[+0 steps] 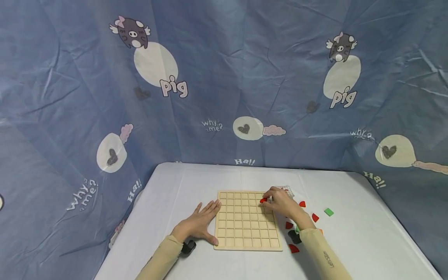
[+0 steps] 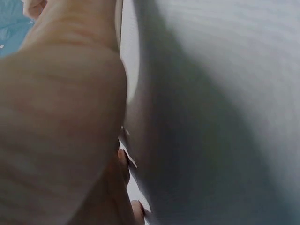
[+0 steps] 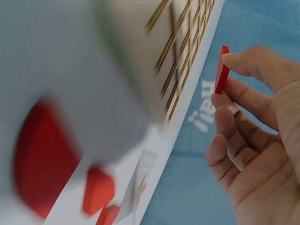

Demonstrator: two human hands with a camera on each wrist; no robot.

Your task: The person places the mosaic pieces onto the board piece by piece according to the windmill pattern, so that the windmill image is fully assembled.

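Note:
A light wooden board (image 1: pixel 245 223) with a grid of square recesses lies flat on the white table. Along its left edge rests my left hand (image 1: pixel 198 224), fingers spread and straight, fingertips and thumb at the rim. Over the board's far right corner, my right hand (image 1: pixel 281 202) pinches a small flat red piece (image 1: pixel 263 200) between thumb and fingers. The right wrist view shows this red piece (image 3: pixel 222 70) held on edge at the fingertips, with the other fingers loosely bent. In the left wrist view, mostly the hand's heel and its shadow on the cloth appear.
Right of the board lie several loose red quarter-round pieces (image 1: pixel 294 248), a green square (image 1: pixel 329 212) and a partly covered orange piece (image 1: pixel 321 231). A card with a printed grid (image 1: pixel 289 190) lies behind the right hand. Blue patterned cloth (image 1: pixel 217 97) hangs behind the table.

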